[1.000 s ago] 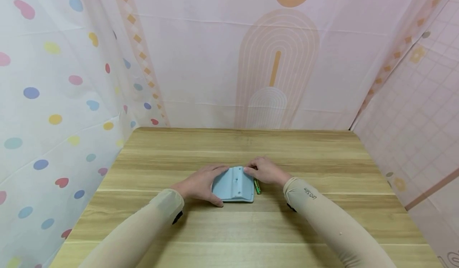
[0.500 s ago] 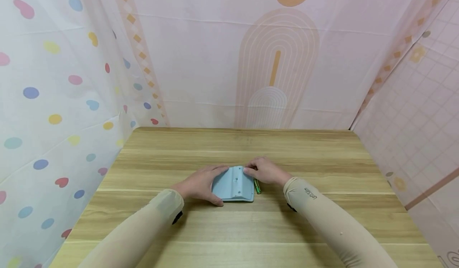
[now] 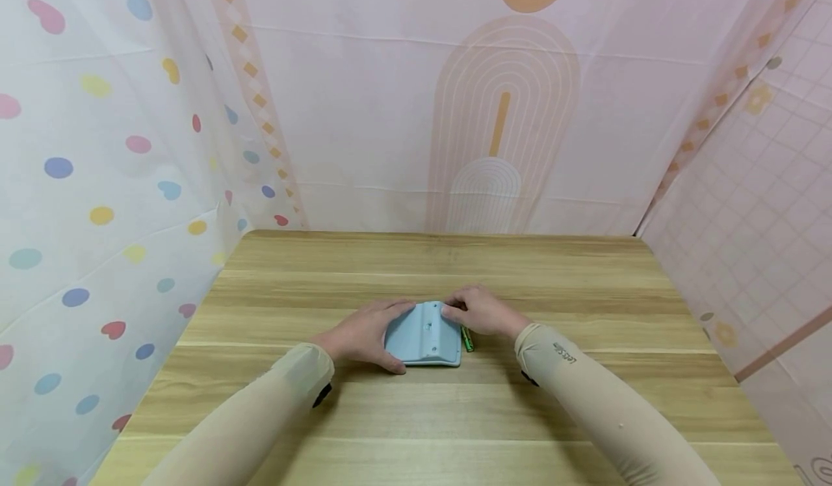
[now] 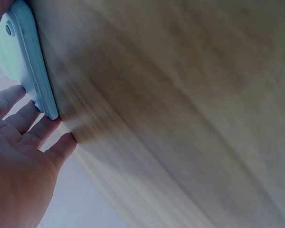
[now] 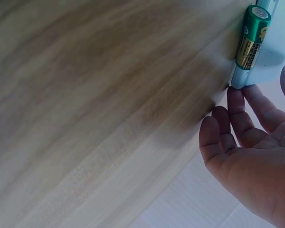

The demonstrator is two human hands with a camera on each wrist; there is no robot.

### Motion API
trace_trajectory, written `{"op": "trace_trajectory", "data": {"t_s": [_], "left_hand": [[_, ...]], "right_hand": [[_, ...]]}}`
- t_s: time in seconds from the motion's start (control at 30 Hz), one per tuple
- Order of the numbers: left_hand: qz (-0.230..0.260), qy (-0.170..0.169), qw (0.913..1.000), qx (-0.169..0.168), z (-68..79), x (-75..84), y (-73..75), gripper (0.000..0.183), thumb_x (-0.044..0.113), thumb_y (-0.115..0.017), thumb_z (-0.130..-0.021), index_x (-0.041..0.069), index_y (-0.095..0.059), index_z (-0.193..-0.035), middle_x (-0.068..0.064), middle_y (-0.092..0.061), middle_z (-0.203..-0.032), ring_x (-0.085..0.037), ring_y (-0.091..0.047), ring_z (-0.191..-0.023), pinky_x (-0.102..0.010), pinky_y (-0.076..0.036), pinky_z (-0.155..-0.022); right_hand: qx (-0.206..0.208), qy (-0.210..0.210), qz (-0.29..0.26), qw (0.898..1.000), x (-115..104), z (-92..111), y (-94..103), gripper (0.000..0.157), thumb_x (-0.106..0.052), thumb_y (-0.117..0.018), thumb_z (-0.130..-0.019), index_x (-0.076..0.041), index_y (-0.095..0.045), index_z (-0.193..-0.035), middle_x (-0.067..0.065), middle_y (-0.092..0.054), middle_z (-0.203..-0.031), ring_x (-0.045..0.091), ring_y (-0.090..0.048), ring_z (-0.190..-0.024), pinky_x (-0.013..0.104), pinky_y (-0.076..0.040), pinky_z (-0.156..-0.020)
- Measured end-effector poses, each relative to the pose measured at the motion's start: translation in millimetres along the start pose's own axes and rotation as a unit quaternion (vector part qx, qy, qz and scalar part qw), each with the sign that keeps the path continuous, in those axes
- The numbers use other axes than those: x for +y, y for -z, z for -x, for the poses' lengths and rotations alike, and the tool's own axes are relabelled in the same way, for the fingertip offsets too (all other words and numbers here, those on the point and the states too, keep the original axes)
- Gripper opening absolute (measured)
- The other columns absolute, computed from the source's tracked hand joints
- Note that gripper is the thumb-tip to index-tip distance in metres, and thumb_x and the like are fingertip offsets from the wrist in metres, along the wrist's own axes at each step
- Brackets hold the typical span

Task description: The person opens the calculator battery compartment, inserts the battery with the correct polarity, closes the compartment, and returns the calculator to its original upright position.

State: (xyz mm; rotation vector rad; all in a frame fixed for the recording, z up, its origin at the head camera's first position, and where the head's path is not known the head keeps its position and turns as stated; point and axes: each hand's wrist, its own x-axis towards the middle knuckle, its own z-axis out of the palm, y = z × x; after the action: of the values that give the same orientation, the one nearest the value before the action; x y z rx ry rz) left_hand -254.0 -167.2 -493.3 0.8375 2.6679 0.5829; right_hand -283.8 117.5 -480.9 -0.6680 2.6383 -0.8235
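A light blue flat plastic device [image 3: 429, 331] lies on the wooden table, its ridged back with small screw holes facing up. My left hand [image 3: 367, 331] spans its left side, thumb at the near edge and fingers at the far edge. In the left wrist view, fingertips [image 4: 50, 123] touch the device's edge. At the far right corner, my right hand [image 3: 484, 309] grips the device, thumb on top and fingers at the far edge. A green battery [image 5: 251, 38] lies along the device's right side, partly covered by the right hand in the head view.
The wooden table [image 3: 416, 414] stretches around the device. Behind it hangs a pale patterned curtain [image 3: 364, 110], with a dotted curtain [image 3: 97, 183] on the left and a checked one [image 3: 767, 197] on the right.
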Motion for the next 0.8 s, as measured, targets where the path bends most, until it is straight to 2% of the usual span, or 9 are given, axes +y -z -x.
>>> {"op": "trace_trajectory", "data": {"t_s": [0.27, 0.57, 0.8], "left_hand": [[-0.003, 0.000, 1.0000, 0.000, -0.5, 0.5, 0.3, 0.120, 0.059, -0.094, -0.073, 0.018, -0.034, -0.169, -0.006, -0.039, -0.172, -0.032, -0.042, -0.154, -0.053, -0.042, -0.122], [-0.008, 0.001, 1.0000, 0.001, -0.7, 0.1, -0.3, 0.119, 0.059, -0.094, -0.073, 0.019, -0.035, -0.168, -0.005, -0.039, -0.172, -0.032, -0.041, -0.155, -0.053, -0.041, -0.122], [-0.004, 0.004, 1.0000, -0.001, 0.2, 1.0, -0.1, 0.119, 0.059, -0.094, -0.073, 0.020, -0.035, -0.168, -0.004, -0.038, -0.173, -0.032, -0.041, -0.155, -0.053, -0.042, -0.122]], "right_hand": [[-0.004, 0.004, -0.004, 1.000, 0.2, 0.1, -1.4, 0.045, -0.036, -0.060, -0.111, -0.006, -0.067, -0.143, 0.009, -0.074, -0.134, 0.020, -0.068, -0.121, 0.043, -0.056, -0.105], [-0.004, 0.010, 0.003, 1.000, -2.3, 2.2, -1.7, 0.049, -0.038, -0.064, -0.109, -0.006, -0.065, -0.146, 0.011, -0.070, -0.142, 0.026, -0.065, -0.133, 0.046, -0.053, -0.112], [-0.002, 0.021, 0.021, 1.000, -1.6, 2.7, -2.8, 0.053, -0.039, -0.067, -0.107, -0.004, -0.064, -0.146, 0.014, -0.069, -0.142, 0.029, -0.064, -0.134, 0.047, -0.052, -0.114]]}}
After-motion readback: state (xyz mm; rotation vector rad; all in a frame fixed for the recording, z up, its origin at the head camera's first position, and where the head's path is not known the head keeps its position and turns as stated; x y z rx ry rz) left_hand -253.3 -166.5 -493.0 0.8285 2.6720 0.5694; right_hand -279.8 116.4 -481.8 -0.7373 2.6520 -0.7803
